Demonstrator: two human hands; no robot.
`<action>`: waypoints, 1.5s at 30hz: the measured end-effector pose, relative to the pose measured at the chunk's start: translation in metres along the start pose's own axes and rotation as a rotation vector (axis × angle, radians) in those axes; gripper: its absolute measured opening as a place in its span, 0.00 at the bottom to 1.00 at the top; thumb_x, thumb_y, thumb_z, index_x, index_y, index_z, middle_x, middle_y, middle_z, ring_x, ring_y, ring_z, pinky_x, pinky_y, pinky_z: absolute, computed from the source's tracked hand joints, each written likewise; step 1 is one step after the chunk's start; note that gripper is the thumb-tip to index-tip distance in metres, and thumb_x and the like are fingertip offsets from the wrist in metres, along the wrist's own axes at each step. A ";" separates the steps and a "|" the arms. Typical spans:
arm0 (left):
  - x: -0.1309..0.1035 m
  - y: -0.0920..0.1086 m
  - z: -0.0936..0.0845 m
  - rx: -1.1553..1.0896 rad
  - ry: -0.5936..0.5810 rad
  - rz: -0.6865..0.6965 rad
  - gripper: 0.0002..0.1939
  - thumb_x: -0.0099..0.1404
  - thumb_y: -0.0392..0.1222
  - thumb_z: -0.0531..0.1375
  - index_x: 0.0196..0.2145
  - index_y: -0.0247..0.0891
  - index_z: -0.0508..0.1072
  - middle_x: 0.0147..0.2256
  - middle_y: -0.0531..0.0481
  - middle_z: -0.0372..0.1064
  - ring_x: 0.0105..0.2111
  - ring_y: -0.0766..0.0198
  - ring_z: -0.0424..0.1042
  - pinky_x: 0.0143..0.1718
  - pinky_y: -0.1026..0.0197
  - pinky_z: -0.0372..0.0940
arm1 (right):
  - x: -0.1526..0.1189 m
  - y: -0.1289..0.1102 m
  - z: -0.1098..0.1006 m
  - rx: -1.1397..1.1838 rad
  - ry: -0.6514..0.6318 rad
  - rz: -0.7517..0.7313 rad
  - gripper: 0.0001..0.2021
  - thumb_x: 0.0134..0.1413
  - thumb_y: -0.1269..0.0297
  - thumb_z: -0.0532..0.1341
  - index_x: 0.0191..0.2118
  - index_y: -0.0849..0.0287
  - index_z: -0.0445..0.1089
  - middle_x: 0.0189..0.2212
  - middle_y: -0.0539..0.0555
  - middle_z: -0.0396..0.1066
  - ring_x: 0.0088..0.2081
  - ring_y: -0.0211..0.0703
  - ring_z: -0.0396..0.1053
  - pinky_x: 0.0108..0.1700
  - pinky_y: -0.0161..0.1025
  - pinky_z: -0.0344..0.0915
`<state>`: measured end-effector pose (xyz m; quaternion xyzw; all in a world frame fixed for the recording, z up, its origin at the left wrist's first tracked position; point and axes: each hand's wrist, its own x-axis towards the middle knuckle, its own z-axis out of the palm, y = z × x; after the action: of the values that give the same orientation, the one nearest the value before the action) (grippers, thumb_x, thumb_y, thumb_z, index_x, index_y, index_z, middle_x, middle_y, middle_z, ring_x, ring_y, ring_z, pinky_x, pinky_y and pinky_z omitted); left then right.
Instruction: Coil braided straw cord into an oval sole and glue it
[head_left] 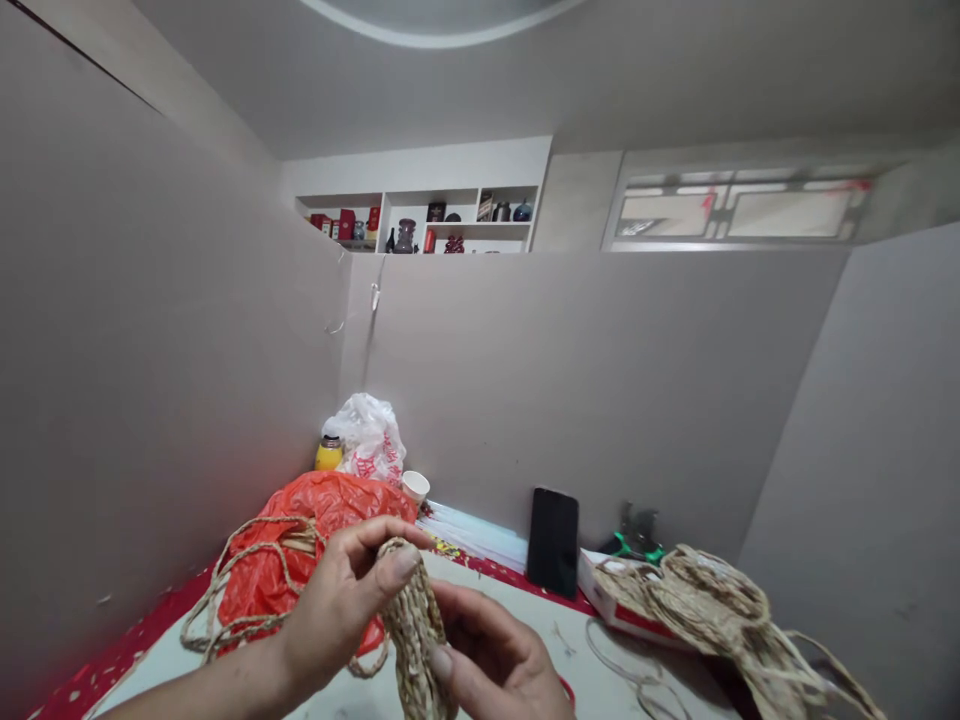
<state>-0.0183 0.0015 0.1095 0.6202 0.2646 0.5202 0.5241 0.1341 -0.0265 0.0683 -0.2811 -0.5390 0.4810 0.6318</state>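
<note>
Your left hand (pixel 351 588) pinches the top of the woven piece (pixel 412 635); your right hand (pixel 499 655) grips its side. A black phone (pixel 553 543) stands by the worktop's (pixel 576 618) back edge.

This looks like a partitioned work booth within a larger room, home or office unclear: grey partitions (pixel 592 370) enclose a table (pixel 547 618) with straw cord (pixel 712 590); ornament-filled shelves (pixel 450 168) and a high window (pixel 787 213) show above.
</note>
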 end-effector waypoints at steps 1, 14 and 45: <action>-0.001 -0.001 0.001 0.011 -0.005 0.000 0.16 0.59 0.53 0.62 0.38 0.39 0.77 0.25 0.53 0.64 0.27 0.66 0.61 0.30 0.65 0.58 | 0.000 0.000 0.000 0.011 0.004 -0.001 0.17 0.39 0.55 0.72 0.38 0.54 0.78 0.31 0.55 0.78 0.34 0.49 0.76 0.40 0.46 0.71; 0.002 -0.017 0.008 -0.143 -0.120 -0.138 0.14 0.55 0.43 0.67 0.38 0.33 0.78 0.33 0.45 0.75 0.37 0.57 0.72 0.43 0.58 0.65 | -0.001 -0.012 0.001 0.088 0.139 0.018 0.15 0.42 0.61 0.73 0.39 0.53 0.74 0.33 0.51 0.76 0.37 0.41 0.71 0.40 0.35 0.68; 0.010 -0.024 0.006 -0.328 -0.212 -0.207 0.14 0.55 0.35 0.64 0.41 0.33 0.79 0.33 0.45 0.75 0.34 0.61 0.71 0.40 0.60 0.65 | 0.004 -0.011 -0.012 -0.037 0.118 0.052 0.14 0.47 0.60 0.70 0.42 0.52 0.77 0.38 0.53 0.78 0.40 0.43 0.73 0.44 0.37 0.69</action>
<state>-0.0048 0.0154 0.0912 0.5474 0.1818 0.4315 0.6936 0.1490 -0.0252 0.0761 -0.3344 -0.5024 0.4697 0.6444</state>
